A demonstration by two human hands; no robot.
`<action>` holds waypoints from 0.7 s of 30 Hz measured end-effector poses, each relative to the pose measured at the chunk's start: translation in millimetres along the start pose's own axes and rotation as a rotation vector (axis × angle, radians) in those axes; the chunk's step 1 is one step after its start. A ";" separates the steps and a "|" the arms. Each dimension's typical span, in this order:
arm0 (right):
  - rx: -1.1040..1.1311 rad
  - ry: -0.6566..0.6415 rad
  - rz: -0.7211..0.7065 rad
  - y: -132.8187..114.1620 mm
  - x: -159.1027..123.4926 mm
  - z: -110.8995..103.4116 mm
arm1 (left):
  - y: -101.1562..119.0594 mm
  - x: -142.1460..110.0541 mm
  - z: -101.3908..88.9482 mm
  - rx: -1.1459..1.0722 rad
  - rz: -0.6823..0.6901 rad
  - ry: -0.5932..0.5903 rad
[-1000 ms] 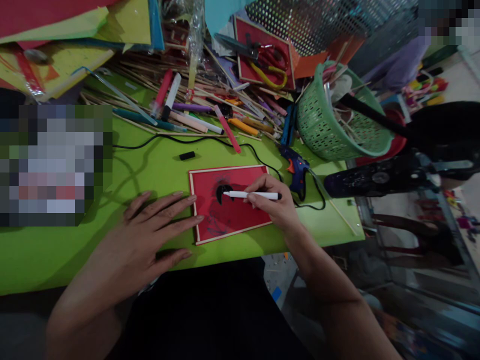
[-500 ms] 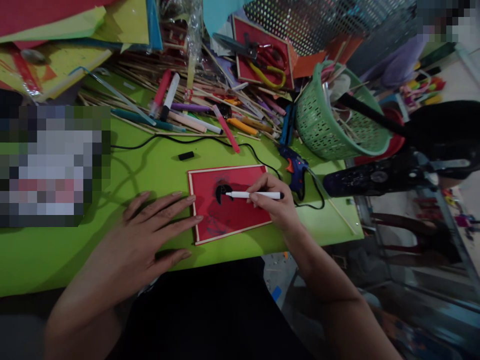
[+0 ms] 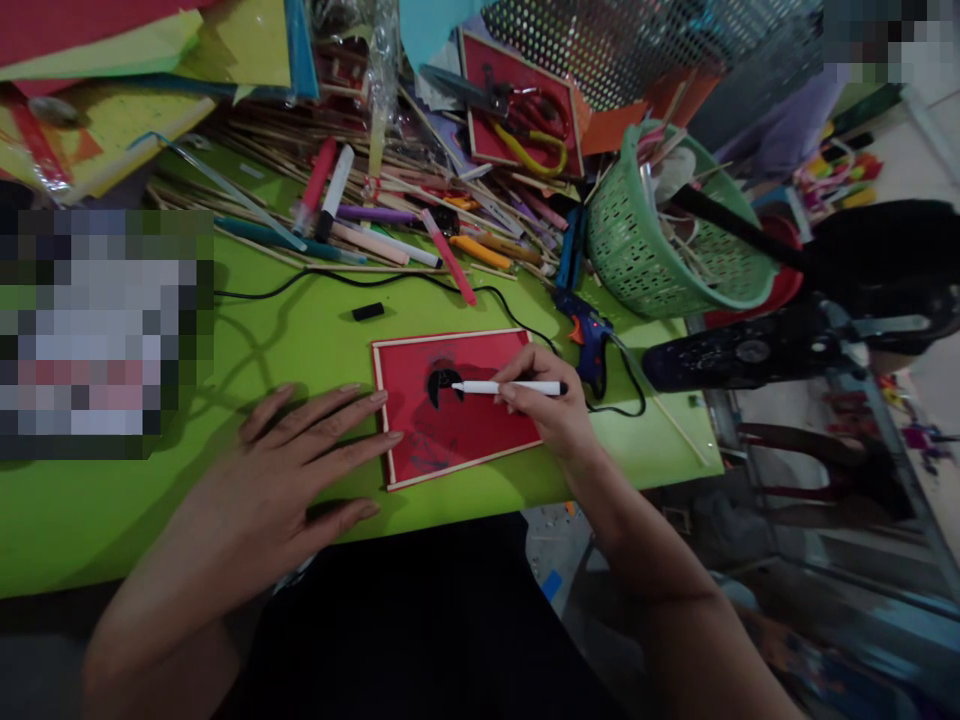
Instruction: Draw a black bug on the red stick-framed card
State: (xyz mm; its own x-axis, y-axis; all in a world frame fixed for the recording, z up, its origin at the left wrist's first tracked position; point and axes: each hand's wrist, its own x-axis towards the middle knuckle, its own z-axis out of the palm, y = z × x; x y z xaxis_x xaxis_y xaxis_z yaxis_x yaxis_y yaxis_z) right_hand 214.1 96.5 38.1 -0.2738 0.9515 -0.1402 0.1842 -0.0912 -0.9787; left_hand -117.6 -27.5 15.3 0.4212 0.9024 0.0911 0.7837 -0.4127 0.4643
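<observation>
A red card [image 3: 487, 430] edged with thin pale sticks lies flat on the green table. My right hand [image 3: 544, 395] pinches a white marker [image 3: 480, 387], its tip at a black-filled drawing [image 3: 444, 383] on the card. Fainter dark lines show lower on the card. My left hand [image 3: 315, 465] lies spread on the table, with two fingertips on the card's left edge. Behind the card sits a small black marker cap [image 3: 367, 312], apart from both hands.
A blue glue gun [image 3: 589, 335] with a black cord stands right of the card. Behind are several markers [image 3: 448, 257], thin sticks, scissors [image 3: 529, 125] and a green basket [image 3: 675, 240]. A black stand [image 3: 712, 355] reaches in from the right. The table's front edge is close to my body.
The marker tip has shifted slightly to the right over the drawing, and the black fill at its right side has grown. My left hand stays in place.
</observation>
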 end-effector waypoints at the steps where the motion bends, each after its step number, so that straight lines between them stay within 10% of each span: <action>1: 0.003 -0.002 -0.001 0.0 -0.1 -0.1 | 0.5 -0.1 -0.1 0.000 0.002 0.000; 21: 0.051 -0.015 -0.027 0.0 1.5 -0.3 | 1.0 0.3 0.8 -0.028 -0.011 0.014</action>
State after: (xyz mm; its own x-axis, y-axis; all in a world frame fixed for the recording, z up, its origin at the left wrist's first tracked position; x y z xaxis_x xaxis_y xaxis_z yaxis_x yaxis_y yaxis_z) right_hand 213.9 98.1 38.0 -0.2923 0.9494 -0.1153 0.1279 -0.0807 -0.9885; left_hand -116.2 -27.7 15.1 0.4062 0.9085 0.0980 0.7752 -0.3994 0.4894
